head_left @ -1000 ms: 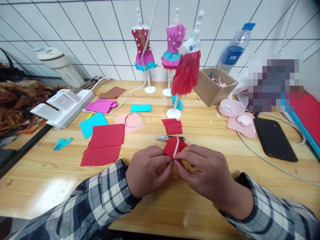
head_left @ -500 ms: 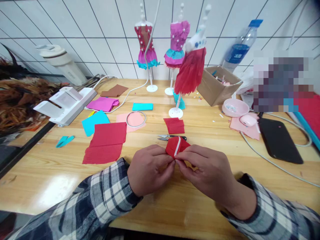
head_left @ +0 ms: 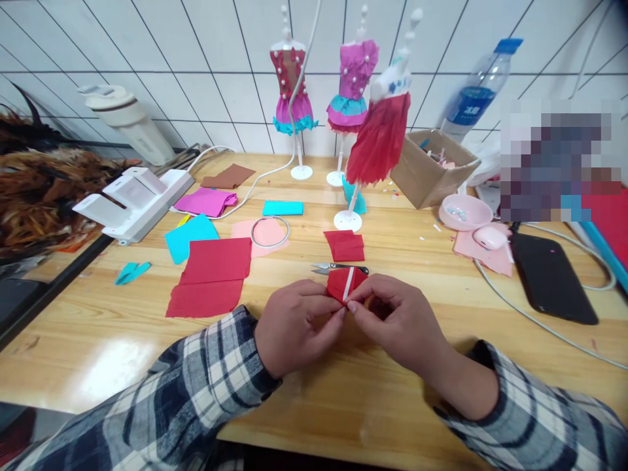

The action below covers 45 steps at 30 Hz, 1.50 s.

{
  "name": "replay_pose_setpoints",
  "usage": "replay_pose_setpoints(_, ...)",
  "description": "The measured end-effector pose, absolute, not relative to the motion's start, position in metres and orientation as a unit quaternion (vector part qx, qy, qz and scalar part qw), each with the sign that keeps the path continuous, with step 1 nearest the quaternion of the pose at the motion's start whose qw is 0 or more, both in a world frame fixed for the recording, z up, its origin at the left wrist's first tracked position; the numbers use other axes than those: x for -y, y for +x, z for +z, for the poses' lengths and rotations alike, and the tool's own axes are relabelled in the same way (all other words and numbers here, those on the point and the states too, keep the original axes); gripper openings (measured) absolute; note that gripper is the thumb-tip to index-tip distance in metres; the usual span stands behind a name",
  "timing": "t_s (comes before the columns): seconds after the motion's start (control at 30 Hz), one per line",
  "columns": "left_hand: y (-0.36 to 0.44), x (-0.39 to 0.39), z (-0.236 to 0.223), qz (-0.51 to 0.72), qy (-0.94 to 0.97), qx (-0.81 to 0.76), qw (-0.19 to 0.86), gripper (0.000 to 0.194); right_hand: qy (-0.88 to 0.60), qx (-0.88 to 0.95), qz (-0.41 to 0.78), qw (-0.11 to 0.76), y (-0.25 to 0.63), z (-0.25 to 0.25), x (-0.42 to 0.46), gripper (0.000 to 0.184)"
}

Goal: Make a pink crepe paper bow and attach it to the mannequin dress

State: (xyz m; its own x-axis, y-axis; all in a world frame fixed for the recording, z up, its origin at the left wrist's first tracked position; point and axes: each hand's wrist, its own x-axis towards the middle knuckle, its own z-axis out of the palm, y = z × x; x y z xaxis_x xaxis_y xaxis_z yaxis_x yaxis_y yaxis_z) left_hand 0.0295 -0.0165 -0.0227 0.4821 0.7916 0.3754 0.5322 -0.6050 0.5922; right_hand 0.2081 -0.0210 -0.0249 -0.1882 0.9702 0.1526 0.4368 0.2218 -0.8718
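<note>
Between my hands is a small folded piece of red crepe paper [head_left: 337,285] with a narrow white strip [head_left: 348,283] running across it. My left hand [head_left: 300,327] is closed, its thumb and fingers pinching the paper's lower left edge. From the other side, my right hand [head_left: 397,320] pinches at the strip's lower end with thumb and forefinger. The fingertips of both hands nearly meet there and cover the paper's lower edge. Just beyond the paper lie small thread snips [head_left: 321,269], their black handle partly behind it. Farther back rests another folded red paper piece [head_left: 347,246].
Red crepe sheets [head_left: 216,261], a blue sheet [head_left: 191,237] and a metal ring [head_left: 270,244] lie to the left. Small dress forms stand behind, the nearest in a red skirt [head_left: 377,144]. To the right are a cardboard box [head_left: 422,173], a pink bowl [head_left: 466,222] and a black phone [head_left: 554,278].
My right hand's fingers have shifted and curled more at the strip's lower end. My left hand keeps its pinch. The whole view has moved slightly.
</note>
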Motion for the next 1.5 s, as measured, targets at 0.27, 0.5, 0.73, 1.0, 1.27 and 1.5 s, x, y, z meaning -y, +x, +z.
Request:
replay_pose_setpoints(0.27, 0.027, 0.013, -0.023, 0.305, 0.857, -0.363, 0.201, 0.015, -0.509, 0.686, 0.358, 0.376, 0.209, -0.025, 0.018, 0.006)
replay_pose_setpoints(0.5, 0.026, 0.013, -0.023, 0.319, 0.835, -0.396, 0.211, 0.015, -0.451, 0.754, 0.279, 0.387, 0.216, -0.025, 0.019, 0.01)
replay_pose_setpoints(0.73, 0.025, 0.014, -0.019, 0.309, 0.826, -0.42, 0.212, 0.016, -0.414, 0.816, 0.1, 0.392, 0.219, -0.025, 0.024, 0.012)
replay_pose_setpoints(1.0, 0.025, 0.017, -0.019, 0.293, 0.84, -0.41, 0.204, 0.014, -0.424, 0.821, 0.133, 0.357, 0.215, -0.022, 0.026, 0.01)
replay_pose_setpoints(1.27, 0.027, 0.019, -0.02, 0.268, 0.871, -0.392, 0.126, 0.014, -0.443, 0.84, 0.109, 0.293, 0.216, -0.02, 0.027, 0.01)
replay_pose_setpoints(1.5, 0.027, 0.019, -0.019, 0.262, 0.873, -0.385, 0.142, 0.015, -0.439, 0.851, 0.079, 0.277, 0.216, -0.021, 0.027, 0.015)
